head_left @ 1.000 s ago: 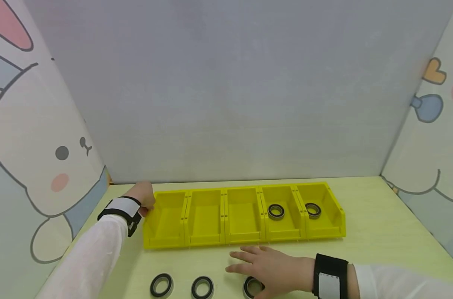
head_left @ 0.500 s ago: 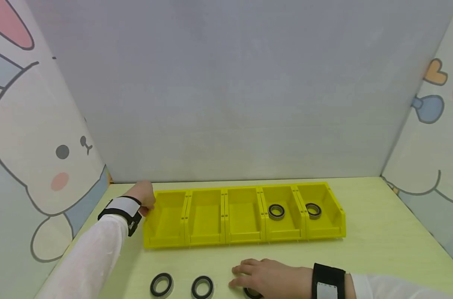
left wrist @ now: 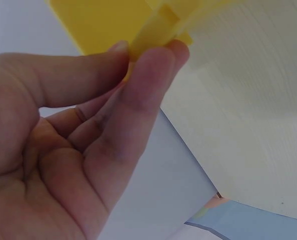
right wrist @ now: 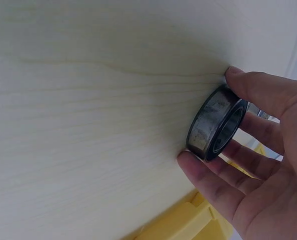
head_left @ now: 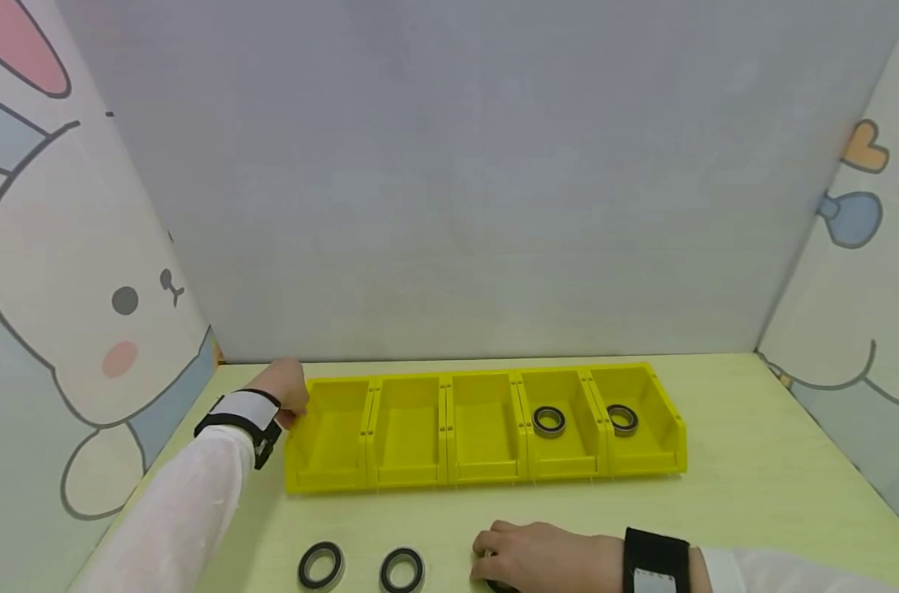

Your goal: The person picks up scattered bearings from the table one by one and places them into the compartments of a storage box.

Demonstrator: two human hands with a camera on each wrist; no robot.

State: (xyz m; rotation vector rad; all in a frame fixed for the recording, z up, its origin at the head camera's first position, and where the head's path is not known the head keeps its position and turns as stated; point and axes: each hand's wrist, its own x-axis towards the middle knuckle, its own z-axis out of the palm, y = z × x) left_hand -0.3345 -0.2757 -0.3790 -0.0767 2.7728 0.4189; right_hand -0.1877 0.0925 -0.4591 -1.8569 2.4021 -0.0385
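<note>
My left hand (head_left: 281,387) pinches the left end of a yellow row of bins (head_left: 408,475) between thumb and fingers; the left wrist view shows the pinched yellow wall (left wrist: 156,32) close up. My right hand (head_left: 542,556) is low in the head view, curled round a ball bearing (right wrist: 211,122) on the table. In the right wrist view, thumb and fingers touch opposite sides of that bearing, a dark-sealed metal ring. From the head view it is mostly hidden under the hand. Left of it lie two similar bearings, one nearer (head_left: 402,570) and one farther left (head_left: 321,566).
One bearing (head_left: 549,421) lies in the fourth compartment from the left, another (head_left: 622,419) in the rightmost. The pale wooden table (head_left: 746,461) meets a grey back wall (head_left: 464,206). Side panels with cartoon animals (head_left: 72,329) stand left and right.
My right hand has lowered over the bearing at the front, and its spread fingers have closed in round it. The left hand and the bins have stayed put.
</note>
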